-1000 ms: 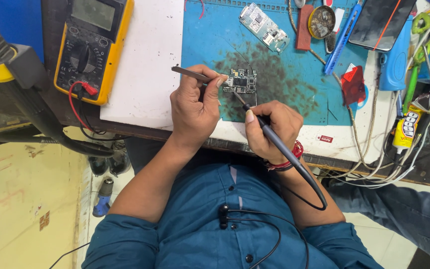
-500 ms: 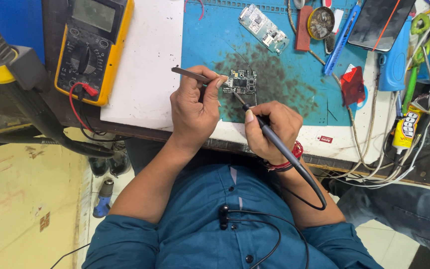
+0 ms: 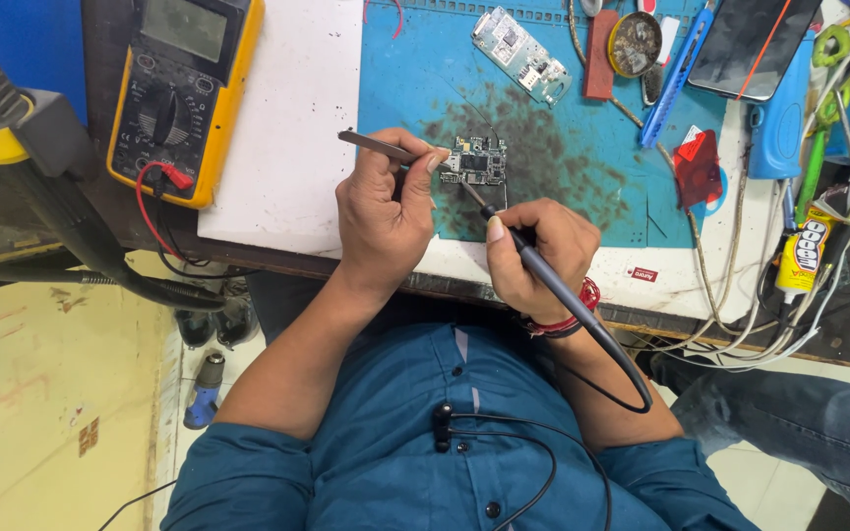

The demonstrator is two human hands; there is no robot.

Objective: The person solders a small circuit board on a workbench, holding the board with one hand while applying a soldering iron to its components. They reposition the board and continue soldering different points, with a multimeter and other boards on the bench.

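While left hand (image 3: 382, 211) pinches tweezers (image 3: 378, 147), right hand (image 3: 533, 258) grips soldering iron (image 3: 543, 280); yellow glue tube (image 3: 805, 253) right.

I wear a teal button-up shirt (image 3: 415, 462) with sleeves rolled above the elbows, a black neckband earphone cable (image 3: 504, 433) across the chest, and red thread bands (image 3: 573, 313) on my right wrist.

Worn workbench edge (image 3: 248, 258), pale yellow floor (image 3: 41, 413), blue wall (image 3: 31, 39)

One head-worn camera looks steeply down from close above, facing the bench (image 3: 287, 187) edge, the person's own chest and the floor below.
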